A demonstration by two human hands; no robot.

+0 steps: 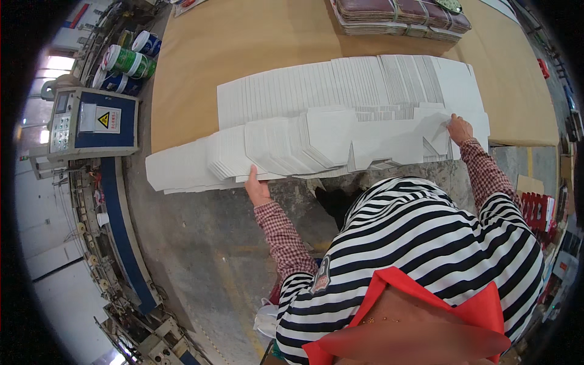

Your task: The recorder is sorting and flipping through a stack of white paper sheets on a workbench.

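Observation:
Fanned-out flat white cardboard sheets (pixel 328 131) overlap in a long front row along the table's near edge, their cut ends partly overhanging it. At that row's near edge, left of the middle, my left hand (pixel 258 190) is closed on the sheets, thumb on top and other fingers mostly hidden. My right hand (pixel 460 129) pinches the sheets at the right end of the row. Behind lies a second fanned row of white sheets (pixel 304 88), its edges showing as close parallel lines.
Brown paper covers the table (pixel 255 39). Tied bundles of brownish sheets (pixel 401 21) lie at the far edge. To the left stand a blue-and-grey control box (pixel 91 121) and several paint-type buckets (pixel 129 61). Machinery (pixel 91 243) runs along the left side.

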